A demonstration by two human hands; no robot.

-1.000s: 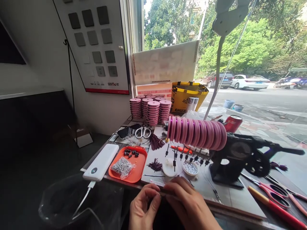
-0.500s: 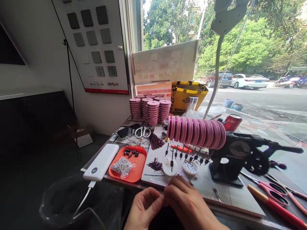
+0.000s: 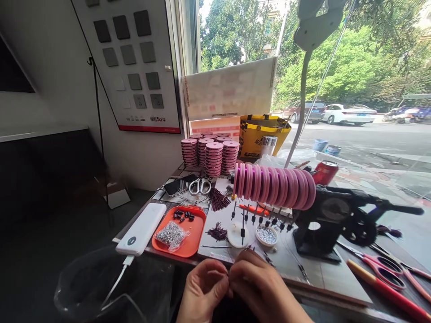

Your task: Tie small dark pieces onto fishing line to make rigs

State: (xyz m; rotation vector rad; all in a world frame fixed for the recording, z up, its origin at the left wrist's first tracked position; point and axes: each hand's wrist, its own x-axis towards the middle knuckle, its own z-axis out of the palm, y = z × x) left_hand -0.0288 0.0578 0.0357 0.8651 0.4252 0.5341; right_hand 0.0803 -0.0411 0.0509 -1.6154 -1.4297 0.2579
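At the front edge of the table my left hand [image 3: 205,287] and my right hand [image 3: 257,280] meet fingertip to fingertip. Both are closed in a pinch; whatever lies between the fingers is too small and hidden to name. Just beyond them on a pale board [image 3: 213,253] are a round white disc [image 3: 237,235], a small white bowl of silvery beads [image 3: 267,235] and a bundle of short dark threads [image 3: 217,232]. Above the board, a row of pink spools [image 3: 274,186] sits on a black hand-cranked winder [image 3: 328,220], with black pieces hanging from its threads.
Left of the board lies an orange tray [image 3: 198,237] with a bag of beads and black parts. Beside it is a white power bank [image 3: 143,229]. Stacked pink spools [image 3: 214,159] stand behind, near silver scissors [image 3: 200,186]. Red-handled scissors [image 3: 384,269] lie at right.
My hands stay together at the table edge. The right hand's fingers have shifted slightly, and the black piece hanging over the white disc has swung a little. The view has moved slightly.
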